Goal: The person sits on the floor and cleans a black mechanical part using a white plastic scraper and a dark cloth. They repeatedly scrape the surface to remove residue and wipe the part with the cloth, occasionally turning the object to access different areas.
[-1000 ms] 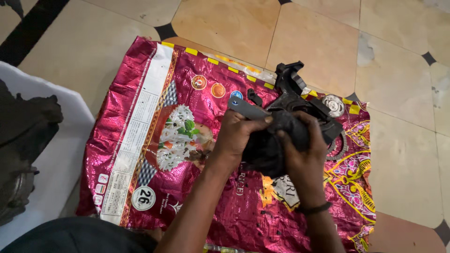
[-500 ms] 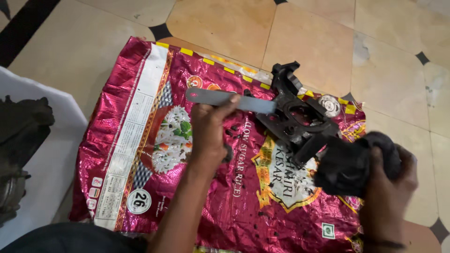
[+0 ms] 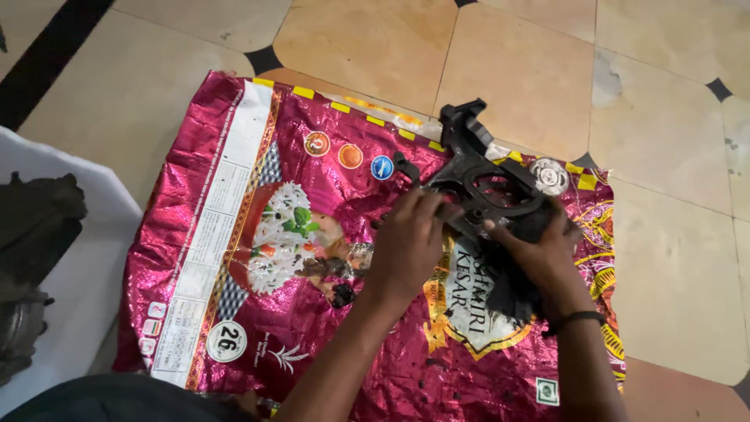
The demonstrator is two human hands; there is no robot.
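A black, greasy machine frame part [image 3: 486, 181] with a ring-shaped opening lies on a shiny magenta sack [image 3: 234, 234] spread on the floor. My left hand [image 3: 408, 244] grips the near left edge of this part, fingers curled. My right hand [image 3: 547, 252], with a dark band at the wrist, presses a black rag [image 3: 508, 293] against the part's near right side. Whatever lies under my left palm is hidden.
A small round metal piece [image 3: 549, 176] sits on the sack just beyond the part. Dark crumbs of grime [image 3: 341, 295] dot the sack's middle. At the left, a dark oily engine piece [image 3: 31, 234] rests on a white sheet [image 3: 94, 266]. Beige floor tiles [image 3: 672, 234] surround the sack.
My right hand has come back from the right to the frame part, now with the rag. My left hand has dropped onto the part; the flat grey tool it held is out of sight.
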